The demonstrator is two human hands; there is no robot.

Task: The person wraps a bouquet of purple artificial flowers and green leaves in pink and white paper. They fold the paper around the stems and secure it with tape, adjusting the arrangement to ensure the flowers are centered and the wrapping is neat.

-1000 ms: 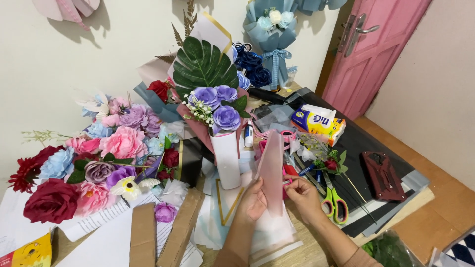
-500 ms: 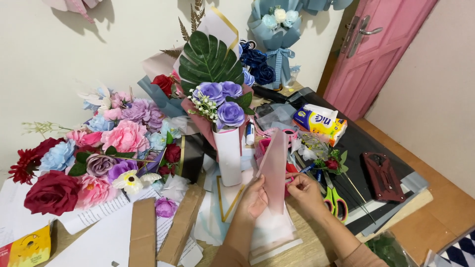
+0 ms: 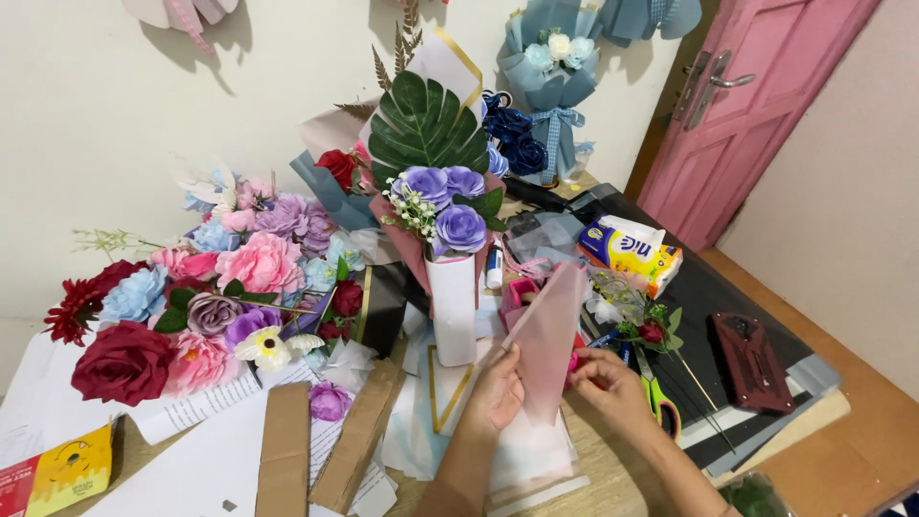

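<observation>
A translucent pink wrapping sheet (image 3: 548,335) stands upright on the wooden table (image 3: 593,469), held between both hands. My left hand (image 3: 496,385) grips its left lower edge. My right hand (image 3: 605,381) pinches the right edge. Just behind the sheet stands a purple rose bouquet (image 3: 442,206) with a large green leaf, in a white wrap. Green-handled scissors (image 3: 661,400) lie right of my right hand.
A heap of artificial flowers (image 3: 191,287) fills the left side. Cardboard strips (image 3: 316,445) and papers lie in front. A tissue pack (image 3: 627,251), a small red rose sprig (image 3: 651,330) and a dark red case (image 3: 751,349) sit on the right. A pink door (image 3: 756,86) is behind.
The view has shifted slightly. Both hands keep hold of the pink sheet, which stays upright in about the same place.
</observation>
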